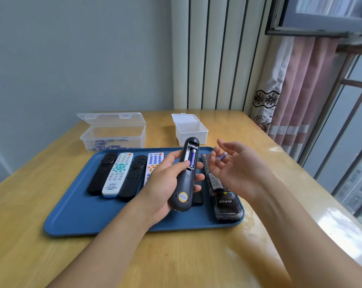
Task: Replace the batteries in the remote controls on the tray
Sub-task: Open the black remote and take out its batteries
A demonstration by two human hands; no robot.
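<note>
My left hand grips a dark grey remote back side up above the blue tray. Its battery bay is uncovered, with one purple battery in the right slot and the left slot bare; my thumb rests at the bay's lower edge. My right hand hovers just right of it, palm up with fingers relaxed, and a blurred purple battery lies on its fingers. Several other remotes lie on the tray: two black, two white, and a dark one at the right.
A clear box with its lid up holds purple batteries behind the tray at left. A small white box, lid up, stands behind the tray's middle. The wooden table's right edge runs along a window and curtain.
</note>
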